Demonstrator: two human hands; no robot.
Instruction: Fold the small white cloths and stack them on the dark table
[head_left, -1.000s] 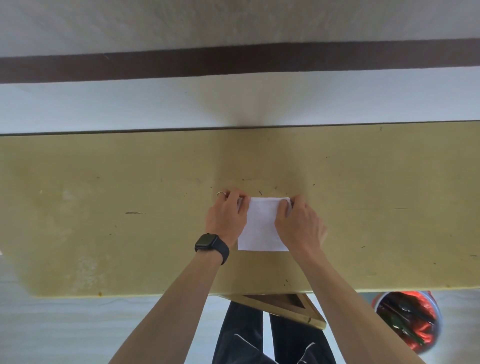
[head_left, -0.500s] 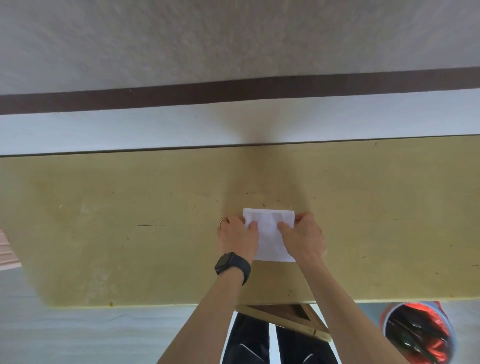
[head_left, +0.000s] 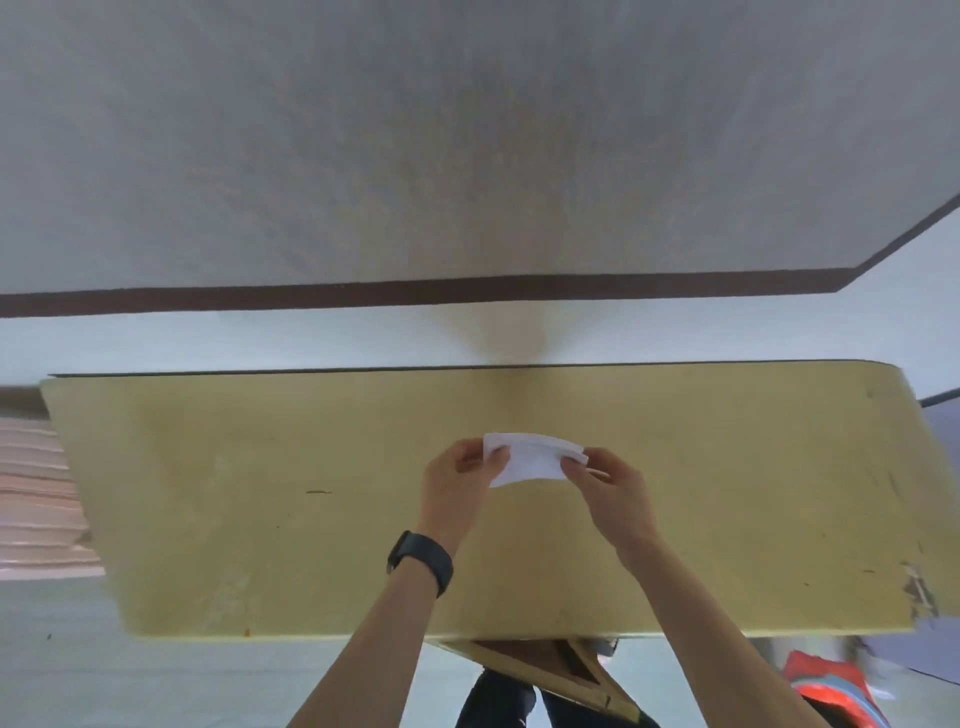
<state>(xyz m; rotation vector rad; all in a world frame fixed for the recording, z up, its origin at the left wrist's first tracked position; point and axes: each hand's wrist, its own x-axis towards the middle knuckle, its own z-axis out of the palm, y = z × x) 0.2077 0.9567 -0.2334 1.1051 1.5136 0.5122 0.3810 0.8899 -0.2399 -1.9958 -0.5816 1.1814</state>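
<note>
At far left, cut off by the frame edge: a pinkish layered stack (head_left: 36, 499), too blurred to name. Across the middle, a yellowish table (head_left: 260, 493). Held above it, clear of the top: the small white cloth (head_left: 532, 460), folded to a strip, slightly bowed, long axis running left to right. Left end pinched between thumb and curled fingers of the left hand (head_left: 454, 483), black watch (head_left: 422, 561) on that wrist. Right end pinched likewise by the right hand (head_left: 608, 486). Both hands equally near, one per short edge, so probably another fold end to end, or carrying off. At far right, a sliver of dark surface (head_left: 940, 397), perhaps the dark table, mostly out of frame, with no stack in sight. Lower right, something red (head_left: 831, 691), blurred.
</note>
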